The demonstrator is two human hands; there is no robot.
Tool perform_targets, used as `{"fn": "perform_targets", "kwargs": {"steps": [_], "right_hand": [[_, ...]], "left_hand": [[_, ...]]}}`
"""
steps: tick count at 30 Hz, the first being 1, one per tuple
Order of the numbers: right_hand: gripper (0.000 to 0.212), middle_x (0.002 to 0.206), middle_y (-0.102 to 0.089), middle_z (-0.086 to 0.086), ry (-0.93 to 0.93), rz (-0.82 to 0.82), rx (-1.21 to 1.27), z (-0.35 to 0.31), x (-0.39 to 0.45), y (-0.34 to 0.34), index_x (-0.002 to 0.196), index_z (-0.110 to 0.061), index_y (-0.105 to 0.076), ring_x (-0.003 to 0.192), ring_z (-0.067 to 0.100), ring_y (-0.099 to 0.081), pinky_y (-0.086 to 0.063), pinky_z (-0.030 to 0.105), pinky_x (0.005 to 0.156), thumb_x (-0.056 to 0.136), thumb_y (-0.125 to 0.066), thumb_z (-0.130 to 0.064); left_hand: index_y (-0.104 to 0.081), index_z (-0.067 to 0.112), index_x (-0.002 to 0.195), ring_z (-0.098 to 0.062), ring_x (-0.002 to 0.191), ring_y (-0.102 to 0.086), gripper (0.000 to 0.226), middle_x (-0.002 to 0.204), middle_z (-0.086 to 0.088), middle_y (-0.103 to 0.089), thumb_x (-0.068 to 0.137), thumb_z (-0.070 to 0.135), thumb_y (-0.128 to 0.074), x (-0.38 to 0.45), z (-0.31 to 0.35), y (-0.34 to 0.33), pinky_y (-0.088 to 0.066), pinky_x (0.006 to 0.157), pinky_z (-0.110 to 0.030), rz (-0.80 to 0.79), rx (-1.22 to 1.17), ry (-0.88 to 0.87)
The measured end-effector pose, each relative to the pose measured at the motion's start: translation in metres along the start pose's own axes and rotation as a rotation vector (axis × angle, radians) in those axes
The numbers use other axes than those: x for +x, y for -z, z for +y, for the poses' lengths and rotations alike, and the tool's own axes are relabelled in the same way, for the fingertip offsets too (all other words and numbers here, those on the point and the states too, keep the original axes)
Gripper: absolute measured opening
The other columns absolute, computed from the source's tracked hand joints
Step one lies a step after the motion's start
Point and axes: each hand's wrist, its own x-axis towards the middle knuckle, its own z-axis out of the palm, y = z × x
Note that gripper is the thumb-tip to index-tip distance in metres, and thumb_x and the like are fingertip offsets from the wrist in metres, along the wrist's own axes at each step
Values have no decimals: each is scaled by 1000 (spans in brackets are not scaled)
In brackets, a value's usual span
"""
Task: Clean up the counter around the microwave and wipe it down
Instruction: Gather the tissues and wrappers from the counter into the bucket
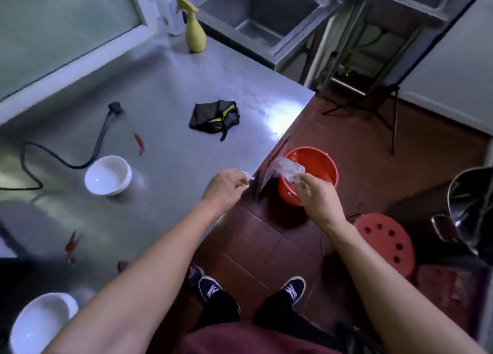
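counter: steel worktop (165,92) is filling the left and middle of the view, its right edge running diagonally down toward the person; a frosted window is lying along its far left side.
floor: dark red tiles are showing to the right of the counter edge, with two dark sneakers standing at the bottom.
left hand: left hand (225,185) is hovering at the counter's right edge, fingers curled and pinching a small white scrap (246,176).
right hand: right hand (317,197) is reaching over the floor, fingers closed on a crumpled clear plastic wrapper (289,169).
wrapper: it is hanging over the rim of the red bucket (310,164), which is sitting on the floor just beside the counter edge.
cloth: a black and yellow cloth (214,116) is lying bunched on the counter, well apart from both hands.
spray bottle: a yellow spray bottle (194,29) is standing upright at the far end of the counter, near the sink (256,9).
bowls: one white bowl (108,175) is sitting mid-counter; another white bowl (40,323) is sitting at the near left corner.
cord: a black power cord (100,137) with its plug is trailing across the left of the counter.
chillies: red chilli peppers (139,141) are lying loose on the steel, one near the cord and one nearer the person.
stool: a red perforated stool (385,240) is standing on the floor at the right.
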Motion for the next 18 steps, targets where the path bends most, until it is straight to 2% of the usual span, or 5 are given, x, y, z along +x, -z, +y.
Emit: {"fn": "perform_targets", "kwargs": {"steps": [4, 10, 15, 17, 18], "right_hand": [[12, 89, -73, 9, -94, 62, 16, 73, -12, 38, 96, -11, -65, 79, 31, -67, -54, 45, 69, 98, -57, -19], [10, 89, -73, 13, -162, 27, -1, 148, -15, 82, 99, -9, -66, 83, 35, -67, -52, 42, 69, 93, -59, -11], [14, 92, -73, 11, -195, -4, 38, 179, -1, 95, 102, -10, -68, 85, 32, -66, -49, 38, 69, 92, -58, -10], [15, 93, -73, 11, -207, -29, 35, 191, 10, 92, 103, -11, -67, 87, 33, -66, -50, 39, 70, 91, -59, -10], [16, 94, -73, 11, -215, -46, 32, 197, 15, 90, 105, -11, -67, 89, 33, -66, -51, 39, 71, 91, -59, -11]], "left_hand": [[-70, 25, 83, -17, 94, -70, 16, 104, 8, -74, 77, 12, -63, 32, 49, -49, -57, 84, -37, -85, 2, -9], [-74, 21, 81, -13, 92, -70, 17, 97, 8, -72, 79, 6, -69, 78, 112, -108, -56, 84, -30, -129, 58, -22], [-77, 16, 87, -5, 77, -60, 11, 91, 6, -68, 82, 7, -72, 108, 143, -139, -36, 71, 1, -142, 69, -15], [-77, 16, 87, -5, 77, -59, 12, 91, 6, -67, 82, 6, -71, 119, 144, -149, -41, 74, -2, -160, 51, -6], [-77, 18, 87, -6, 77, -59, 12, 91, 6, -67, 82, 8, -71, 126, 141, -155, -47, 78, -12, -171, 44, 1]]}}
